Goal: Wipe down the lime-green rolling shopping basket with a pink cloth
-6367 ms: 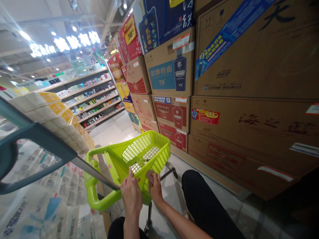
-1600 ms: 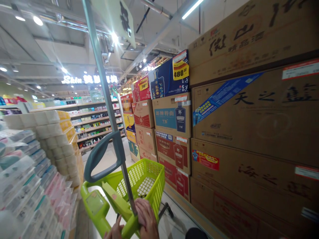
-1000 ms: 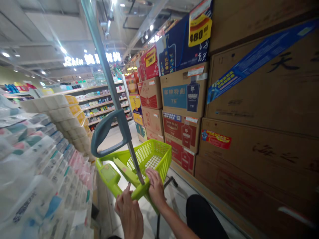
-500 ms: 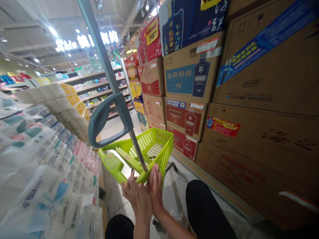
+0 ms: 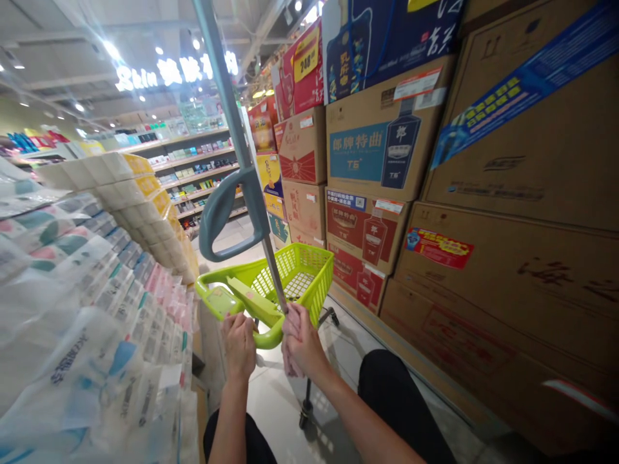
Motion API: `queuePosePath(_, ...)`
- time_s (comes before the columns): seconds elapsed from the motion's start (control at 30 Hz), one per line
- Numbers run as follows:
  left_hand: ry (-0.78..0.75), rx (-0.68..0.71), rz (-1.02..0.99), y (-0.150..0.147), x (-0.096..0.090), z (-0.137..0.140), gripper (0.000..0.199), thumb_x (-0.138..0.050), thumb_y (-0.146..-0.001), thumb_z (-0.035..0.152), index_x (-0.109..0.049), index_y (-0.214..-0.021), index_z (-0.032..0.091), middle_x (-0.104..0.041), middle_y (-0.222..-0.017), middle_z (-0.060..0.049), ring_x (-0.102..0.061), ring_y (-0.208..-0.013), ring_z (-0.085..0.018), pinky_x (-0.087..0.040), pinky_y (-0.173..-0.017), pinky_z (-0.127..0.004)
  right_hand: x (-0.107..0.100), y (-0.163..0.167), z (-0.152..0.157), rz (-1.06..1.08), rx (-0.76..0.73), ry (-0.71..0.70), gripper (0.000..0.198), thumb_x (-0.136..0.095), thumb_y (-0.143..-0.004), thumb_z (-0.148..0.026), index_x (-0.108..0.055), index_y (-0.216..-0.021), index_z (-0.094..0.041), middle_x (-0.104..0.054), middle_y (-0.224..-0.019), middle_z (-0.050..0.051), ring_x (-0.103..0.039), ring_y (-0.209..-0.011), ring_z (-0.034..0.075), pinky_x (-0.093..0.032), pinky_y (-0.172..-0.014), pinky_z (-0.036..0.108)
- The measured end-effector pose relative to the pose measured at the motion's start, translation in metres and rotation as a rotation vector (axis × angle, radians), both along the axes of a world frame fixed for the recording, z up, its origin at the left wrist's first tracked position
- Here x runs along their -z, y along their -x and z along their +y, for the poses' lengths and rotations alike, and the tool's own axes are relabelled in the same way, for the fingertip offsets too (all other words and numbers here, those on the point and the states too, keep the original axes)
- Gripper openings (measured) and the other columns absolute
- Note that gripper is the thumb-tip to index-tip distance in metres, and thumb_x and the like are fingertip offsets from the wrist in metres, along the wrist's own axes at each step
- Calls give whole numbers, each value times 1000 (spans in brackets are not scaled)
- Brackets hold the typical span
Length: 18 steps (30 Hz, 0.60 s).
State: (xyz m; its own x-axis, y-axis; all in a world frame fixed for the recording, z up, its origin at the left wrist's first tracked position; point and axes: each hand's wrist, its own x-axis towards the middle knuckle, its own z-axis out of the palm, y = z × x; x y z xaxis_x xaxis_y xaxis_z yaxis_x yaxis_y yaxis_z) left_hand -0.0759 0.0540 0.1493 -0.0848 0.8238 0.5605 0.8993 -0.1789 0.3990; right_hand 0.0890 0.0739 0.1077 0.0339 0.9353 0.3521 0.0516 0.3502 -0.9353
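Observation:
A small bright green shopping cart (image 5: 315, 293) stands before me, its lattice basket showing nothing inside. My left hand (image 5: 239, 345) is closed around the near rim, left of the grey metal pole (image 5: 236, 122). That pole rises slantwise and carries a grey loop handle (image 5: 209, 222). At its foot, my right hand (image 5: 305, 341) is closed on a crumpled pinkish cloth (image 5: 291, 362), pressed against the rim corner. Part of the cloth lies hidden under the fingers.
Stacked cartons (image 5: 367, 154) line the right side. To the left lie plastic-wrapped packs (image 5: 97, 361) and a pile of white and yellow packs (image 5: 120, 187). Stocked shelves (image 5: 198, 174) stand farther back. My knees (image 5: 391, 393) flank the cart, whose black caster (image 5: 305, 412) rests on the tiles.
My hands, close together before, have parted. The left has moved left along the rim, and the right now holds the cloth in plain sight by the pole. The view has shifted slightly.

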Motion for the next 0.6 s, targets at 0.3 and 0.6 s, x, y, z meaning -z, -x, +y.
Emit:
queuePosePath(0.3,1,-67,-4,-17,6,-2,52,-25,-100,33,-60,-62,23,-62,-79,-3,-49,-99,-20,-27,-113,-44,-43,-16,31,6,11,276,52,-48,-69,-16,-49,-120,-25,-68,-112,6,-67,-100,23,-53,-89,39)
queuePosePath(0.6,55,-94,131,-20,1,29,49,-28,-100,33,-64,-68,22,-60,-81,-2,-47,-97,-19,-29,-109,-43,-34,-4,72,-125,2,41,41,-50,-71,-21,-51,-112,-23,-62,-120,7,-58,-115,21,-45,-102,41)
